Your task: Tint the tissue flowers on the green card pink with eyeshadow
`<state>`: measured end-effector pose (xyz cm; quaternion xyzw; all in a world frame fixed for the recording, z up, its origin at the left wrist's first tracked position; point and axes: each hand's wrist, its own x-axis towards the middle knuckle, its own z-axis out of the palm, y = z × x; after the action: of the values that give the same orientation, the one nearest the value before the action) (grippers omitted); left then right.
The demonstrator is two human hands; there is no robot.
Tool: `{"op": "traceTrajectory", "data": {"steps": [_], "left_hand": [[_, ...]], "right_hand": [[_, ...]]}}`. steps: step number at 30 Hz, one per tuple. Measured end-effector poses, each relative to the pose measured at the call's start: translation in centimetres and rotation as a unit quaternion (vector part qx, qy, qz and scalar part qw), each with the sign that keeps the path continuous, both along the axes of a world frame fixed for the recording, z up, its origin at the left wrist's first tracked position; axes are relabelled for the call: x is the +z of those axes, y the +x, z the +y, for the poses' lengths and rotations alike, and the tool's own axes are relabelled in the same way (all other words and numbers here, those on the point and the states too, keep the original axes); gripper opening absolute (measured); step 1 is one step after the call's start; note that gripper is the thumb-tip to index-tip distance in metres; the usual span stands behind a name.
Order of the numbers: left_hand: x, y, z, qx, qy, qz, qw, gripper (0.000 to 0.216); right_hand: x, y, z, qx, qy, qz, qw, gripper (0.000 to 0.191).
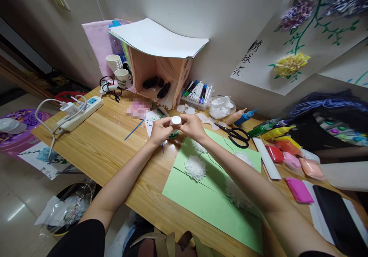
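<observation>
Both my hands meet over the table, in front of the open box. My left hand (161, 130) pinches the left side of a small white round container (176, 120), and the fingers of my right hand (192, 126) close on its other side. Its pale round end faces up; fingers cover much of the rest. Just below lies something with green paint on it (173, 135), partly hidden by the hands. A green sheet (184, 195) bearing several white paper flowers (195, 168) and thin dark lines extends under my right forearm.
Black scissors (240, 136) lie beyond the sheet, near paint bottles (244, 117) and markers (198, 93). Coloured clay packs (297, 190) and a black phone (339, 218) are at right. A blue brush (134, 130), paper cups (123, 77) and a power strip (82, 113) are at left.
</observation>
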<state>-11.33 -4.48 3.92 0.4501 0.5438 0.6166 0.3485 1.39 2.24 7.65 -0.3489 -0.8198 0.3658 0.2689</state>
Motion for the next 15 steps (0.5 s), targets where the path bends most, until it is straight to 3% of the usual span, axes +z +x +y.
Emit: {"op": "traceTrajectory", "data": {"steps": [15], "left_hand": [[-0.01,-0.04,-0.06,-0.006,-0.004,0.005,1.0,0.023]], "right_hand": [[-0.14,-0.14,0.09,0.009,-0.004,0.009,1.0,0.028]]}}
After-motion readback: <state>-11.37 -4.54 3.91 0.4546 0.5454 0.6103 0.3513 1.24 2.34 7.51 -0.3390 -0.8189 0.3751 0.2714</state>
